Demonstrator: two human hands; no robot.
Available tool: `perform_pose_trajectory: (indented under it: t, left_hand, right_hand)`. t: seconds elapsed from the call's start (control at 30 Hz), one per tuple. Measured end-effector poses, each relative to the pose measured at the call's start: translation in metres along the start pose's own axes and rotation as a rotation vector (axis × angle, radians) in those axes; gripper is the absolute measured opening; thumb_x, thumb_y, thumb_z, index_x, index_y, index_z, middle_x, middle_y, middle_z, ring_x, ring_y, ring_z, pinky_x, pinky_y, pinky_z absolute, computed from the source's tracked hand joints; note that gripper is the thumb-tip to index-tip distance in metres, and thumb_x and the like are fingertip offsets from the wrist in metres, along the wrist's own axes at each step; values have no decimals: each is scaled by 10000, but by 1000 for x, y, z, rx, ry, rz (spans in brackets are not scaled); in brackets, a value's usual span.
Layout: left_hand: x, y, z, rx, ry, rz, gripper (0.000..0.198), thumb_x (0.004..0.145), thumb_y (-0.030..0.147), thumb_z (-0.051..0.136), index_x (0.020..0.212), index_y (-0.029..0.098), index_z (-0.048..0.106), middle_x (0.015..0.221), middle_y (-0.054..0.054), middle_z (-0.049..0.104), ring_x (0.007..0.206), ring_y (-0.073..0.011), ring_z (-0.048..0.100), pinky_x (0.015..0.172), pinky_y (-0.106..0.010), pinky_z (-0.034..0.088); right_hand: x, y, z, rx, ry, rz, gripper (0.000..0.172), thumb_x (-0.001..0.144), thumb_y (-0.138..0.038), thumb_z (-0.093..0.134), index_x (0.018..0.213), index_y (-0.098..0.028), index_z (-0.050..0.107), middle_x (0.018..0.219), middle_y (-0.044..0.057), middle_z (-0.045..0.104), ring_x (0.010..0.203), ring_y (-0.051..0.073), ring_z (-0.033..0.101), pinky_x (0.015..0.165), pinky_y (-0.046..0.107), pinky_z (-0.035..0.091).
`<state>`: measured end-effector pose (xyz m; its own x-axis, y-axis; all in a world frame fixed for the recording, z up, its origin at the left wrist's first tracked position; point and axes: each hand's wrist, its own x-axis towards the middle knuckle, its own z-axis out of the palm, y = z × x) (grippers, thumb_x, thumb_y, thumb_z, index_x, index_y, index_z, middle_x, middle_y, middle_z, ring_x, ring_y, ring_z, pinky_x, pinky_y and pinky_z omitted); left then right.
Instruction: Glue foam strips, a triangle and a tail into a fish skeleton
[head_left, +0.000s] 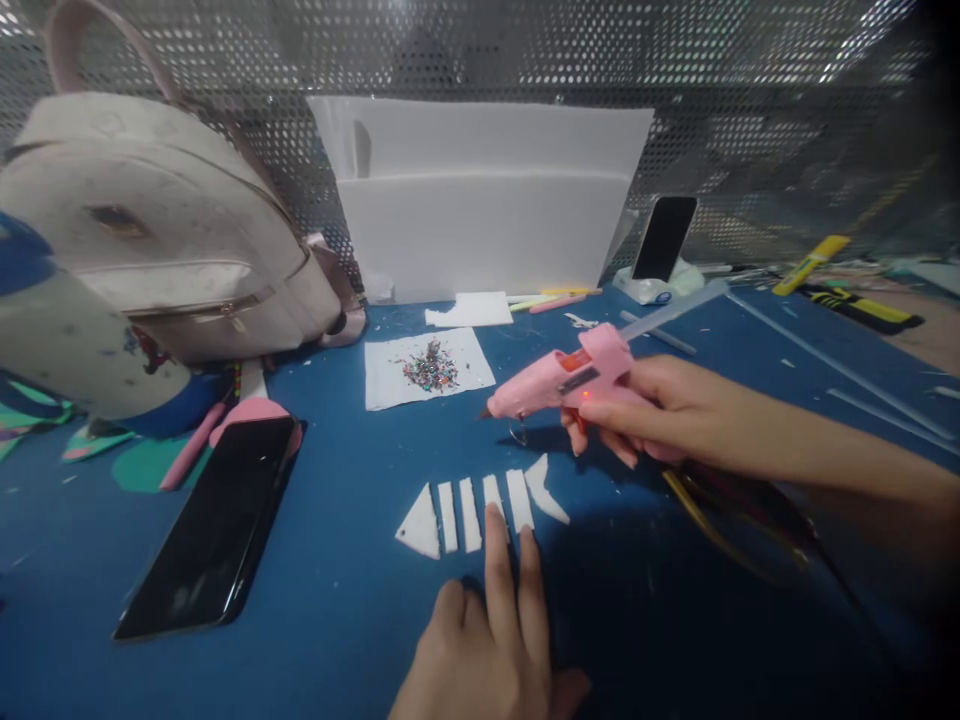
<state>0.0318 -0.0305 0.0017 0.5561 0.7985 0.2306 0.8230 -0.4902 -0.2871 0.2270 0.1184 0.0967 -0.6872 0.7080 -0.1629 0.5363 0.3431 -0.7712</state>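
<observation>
A pink hot glue gun (559, 382) is in my right hand (652, 410), its nozzle pointing left above the blue table and a small light glowing on its side. From its back end sticks a clear glue stick (675, 308). Below it lie flat white foam pieces in a fish shape: a triangular head (420, 524) with a small hole, several strips (470, 514) and a curved tail (545, 488). My left hand (487, 640) has two fingers stretched out, their tips touching the two strips nearest the tail; the other fingers are bent.
Behind is a white sheet (450, 340) with a heap of colourful bits (431, 370). A black phone (217, 530), a bottle (90, 320) and a pale backpack (150, 220) stand or lie left. Right are a propped phone (664, 238), yellow cutters (814, 265) and loose glue sticks (840, 365).
</observation>
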Motion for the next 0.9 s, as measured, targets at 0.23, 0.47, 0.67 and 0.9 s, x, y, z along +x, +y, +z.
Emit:
perform_pose_trajectory:
  t: [0.23,0.47,0.67,0.9]
  left_hand:
    - [-2,-1,5,-4,21,-1,783,794,702,604,1242,63,659,1254,-333,570,440,-154,614,469,-267,518]
    - [-3,0,9,18,20,18,792,782,700,622,1243,57,656,1227,-315,600,421,-132,579,449,-244,497]
    - [-2,2,8,3,23,-9,777,799,687,609,1249,56,653,1237,-319,591,443,-146,596,443,-251,484]
    - [-1,2,6,0,25,-23,743,830,676,573,1244,66,660,1244,-312,589,430,-136,571,453,-257,473]
  right_hand:
    - [19,-9,0,-39,-127,-29,294,914,-442,587,827,-188,707,761,5,617,606,108,512,501,220,356]
    - [20,-1,10,76,-281,93,324,923,-454,567,806,-177,689,637,-15,587,542,95,535,450,189,351]
    - [20,1,9,-6,-295,73,347,929,-449,540,757,-173,660,611,-19,585,534,100,535,480,210,346]
    - [25,-28,-1,-148,-321,-39,344,947,-431,498,797,-170,663,677,-9,609,599,121,538,556,237,366]
